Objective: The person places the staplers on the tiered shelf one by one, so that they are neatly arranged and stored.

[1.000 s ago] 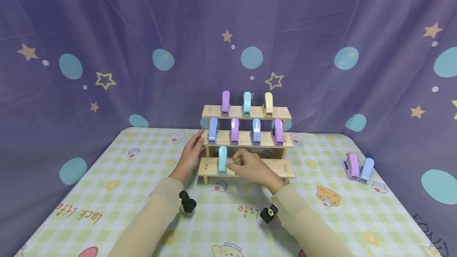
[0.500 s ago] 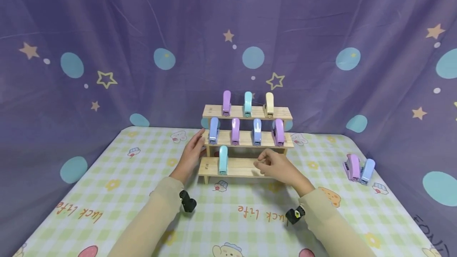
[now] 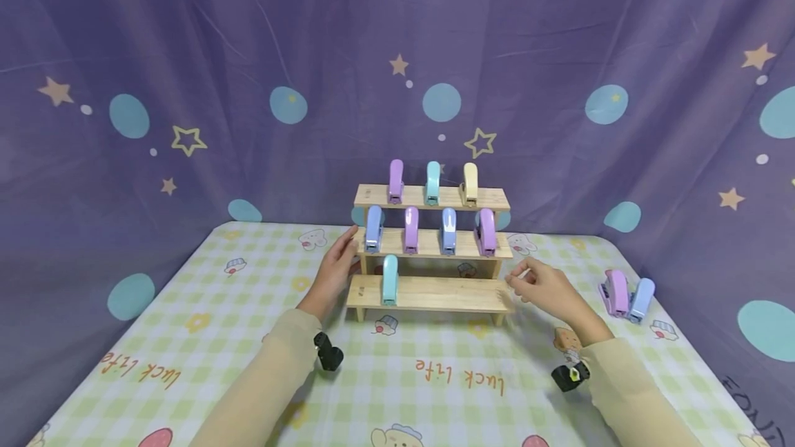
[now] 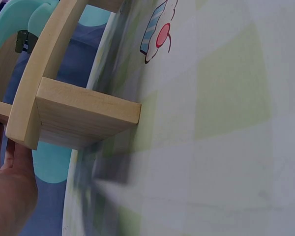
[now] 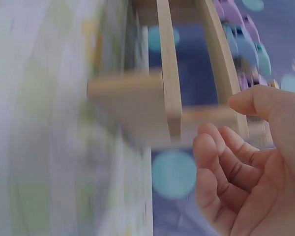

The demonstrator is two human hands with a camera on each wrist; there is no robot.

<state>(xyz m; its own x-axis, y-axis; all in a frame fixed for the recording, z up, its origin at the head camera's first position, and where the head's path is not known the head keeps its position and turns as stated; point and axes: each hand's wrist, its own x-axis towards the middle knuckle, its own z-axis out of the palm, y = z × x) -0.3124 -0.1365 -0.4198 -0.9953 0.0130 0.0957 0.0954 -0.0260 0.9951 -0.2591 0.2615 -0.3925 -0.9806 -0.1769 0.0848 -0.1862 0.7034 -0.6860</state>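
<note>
My left hand (image 3: 332, 271) rests against the left side of a three-tier wooden stand (image 3: 459, 293); in the left wrist view its fingers (image 4: 22, 160) touch the wood, their tips partly hidden. A turquoise stapler (image 3: 389, 280) stands upright on the lowest step, near its left end. Off the right end of that step, my right hand (image 3: 549, 290) hovers with loosely bent fingers and nothing in them. On the middle step stand several staplers, including a blue one (image 3: 373, 229) and a purple one (image 3: 487, 232). Purple (image 3: 395, 181), turquoise (image 3: 433, 183) and cream (image 3: 470, 185) staplers occupy the top step.
To the right on the checked tablecloth (image 3: 236, 364), a purple stapler (image 3: 616, 293) and a light blue stapler (image 3: 642, 300) stand side by side. A purple curtain (image 3: 348, 40) hangs behind the table.
My right hand has moved right, from beside the turquoise stapler on the lowest step to past the step's right end. The left hand stays at the stand, and the staplers keep their places.
</note>
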